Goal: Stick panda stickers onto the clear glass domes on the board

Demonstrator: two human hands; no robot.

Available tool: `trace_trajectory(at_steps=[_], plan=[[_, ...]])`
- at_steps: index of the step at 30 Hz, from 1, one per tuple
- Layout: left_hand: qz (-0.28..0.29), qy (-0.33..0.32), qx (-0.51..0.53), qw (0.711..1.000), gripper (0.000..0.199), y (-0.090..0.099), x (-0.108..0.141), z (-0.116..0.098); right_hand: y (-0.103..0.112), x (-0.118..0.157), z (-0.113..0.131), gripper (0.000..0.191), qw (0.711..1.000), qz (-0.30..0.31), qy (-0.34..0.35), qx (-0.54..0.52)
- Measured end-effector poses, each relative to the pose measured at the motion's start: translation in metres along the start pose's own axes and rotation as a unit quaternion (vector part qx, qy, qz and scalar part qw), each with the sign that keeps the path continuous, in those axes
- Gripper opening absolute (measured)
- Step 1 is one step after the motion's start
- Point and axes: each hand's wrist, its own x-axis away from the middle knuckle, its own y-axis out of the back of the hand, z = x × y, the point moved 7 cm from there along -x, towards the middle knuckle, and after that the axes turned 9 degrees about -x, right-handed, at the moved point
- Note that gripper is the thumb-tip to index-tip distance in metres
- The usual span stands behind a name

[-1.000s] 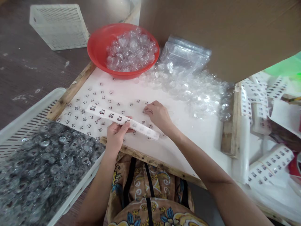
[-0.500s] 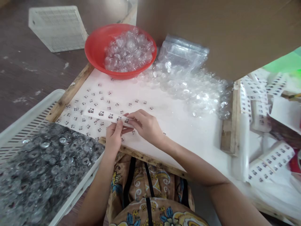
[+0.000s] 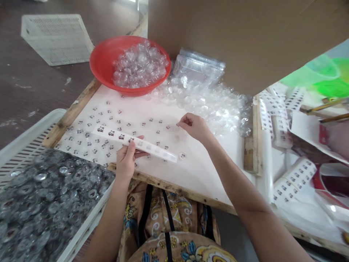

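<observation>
The step in hand looks like lifting panda stickers one at a time from a strip and setting them on small clear discs. The left hand (image 3: 125,163) grips the printed strip (image 3: 116,136) near its middle, thumb on top and fingers beneath; dark pandas show to the left of the thumb, while the stretch to its right carries only faint marks. The right hand (image 3: 196,129) is closed in a pinch beyond the strip and to its right, and a small sticker (image 3: 178,124) seems to sit at its fingertips (it is little more than a dark speck, so that is my reading). Just to the left of that pinch, and on past the left hand, panda-marked pieces (image 3: 108,102) lie spread over the white board (image 3: 201,167); one clear disc with a panda (image 3: 182,156) lies alone nearer the body, below the right hand. Beyond the right hand is the heap of loose clear discs (image 3: 209,105). As I judge it, the next move calls for a centred touch-down on a bare disc, a light press, then a clean release so that the sticker does not cling to the skin. The left hand needs to hold the strip steady, its dark pandas uncovered and within easy reach of the right fingers.
</observation>
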Motion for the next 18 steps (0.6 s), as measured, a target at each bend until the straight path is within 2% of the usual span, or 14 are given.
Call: trace_trajectory(at_steps=[3, 7, 10, 14, 18], plan=[[0.004, 0.003, 0.0, 1.0, 0.045, -0.001, -0.001, -0.002, 0.003, -0.004, -0.021, 0.008, 0.999, 0.012, -0.038, 0.028], [0.0, 0.001, 0.004, 1.0, 0.044, -0.001, -0.002, -0.001, -0.004, -0.006, -0.028, 0.006, 0.997, 0.013, -0.04, 0.058], [0.002, 0.003, 0.006, 1.0, 0.044, -0.001, -0.003, 0.0, -0.01, -0.008, -0.027, 0.005, 0.996, 0.019, -0.027, 0.086], [0.002, 0.0, 0.009, 1.0, 0.043, -0.001, -0.003, 0.0, -0.024, -0.008, -0.015, 0.006, 0.987, 0.007, 0.042, 0.157], [0.008, -0.005, 0.019, 1.0, 0.037, -0.001, -0.003, 0.002, -0.044, -0.01, -0.006, 0.013, 0.986, 0.008, 0.073, 0.149]])
